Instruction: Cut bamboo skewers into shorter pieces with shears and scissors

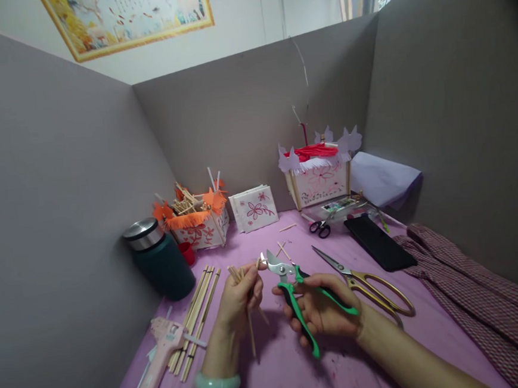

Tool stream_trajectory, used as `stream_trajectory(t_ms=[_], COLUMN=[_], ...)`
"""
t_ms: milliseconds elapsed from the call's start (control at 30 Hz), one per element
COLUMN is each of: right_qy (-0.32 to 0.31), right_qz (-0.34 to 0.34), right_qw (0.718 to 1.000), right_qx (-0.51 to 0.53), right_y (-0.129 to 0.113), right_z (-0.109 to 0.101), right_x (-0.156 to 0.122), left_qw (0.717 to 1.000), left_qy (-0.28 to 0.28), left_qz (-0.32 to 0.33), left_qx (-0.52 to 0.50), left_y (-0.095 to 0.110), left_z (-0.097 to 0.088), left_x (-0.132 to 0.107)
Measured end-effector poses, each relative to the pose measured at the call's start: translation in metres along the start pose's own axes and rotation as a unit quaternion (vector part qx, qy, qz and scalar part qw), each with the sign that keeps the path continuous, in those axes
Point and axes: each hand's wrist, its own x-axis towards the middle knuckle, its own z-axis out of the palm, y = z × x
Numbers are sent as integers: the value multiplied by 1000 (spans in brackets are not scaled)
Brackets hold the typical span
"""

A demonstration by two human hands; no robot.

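Observation:
My left hand [240,297] is closed around a few thin wooden sticks [252,332], with one stick end held up to the blades. My right hand [322,311] grips green-and-black pruning shears [293,287], their metal jaws set against that stick tip near the middle of the purple table [300,376]. A pale green bangle [217,385] circles my left wrist.
Long sticks [197,318] and a pink glue gun [158,360] lie at the left, beside a dark green flask [161,261]. Gold-handled scissors [369,284], a black phone [379,241] and small black scissors [320,228] lie right. Two paper lantern boxes [320,177] [198,222] stand against grey partition walls.

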Motion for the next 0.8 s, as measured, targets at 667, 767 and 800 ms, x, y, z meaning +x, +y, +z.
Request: stream_trajectory(t_ms=[667,767,800], right_qy=[77,81,77], right_qz=[-72,-59,-47], right_qw=[990,991,993], right_qx=[94,83,74], right_y=[-18,-15,-15], right_z=[-24,-26,-26], right_x=[-2,0,0], left_qw=[990,991,992], left_qy=[126,120,119], left_qz=[58,53,51], left_qx=[-11,5,11], left_y=[1,-1,-1], left_z=[-5,-2,-2], left_x=[8,8,8])
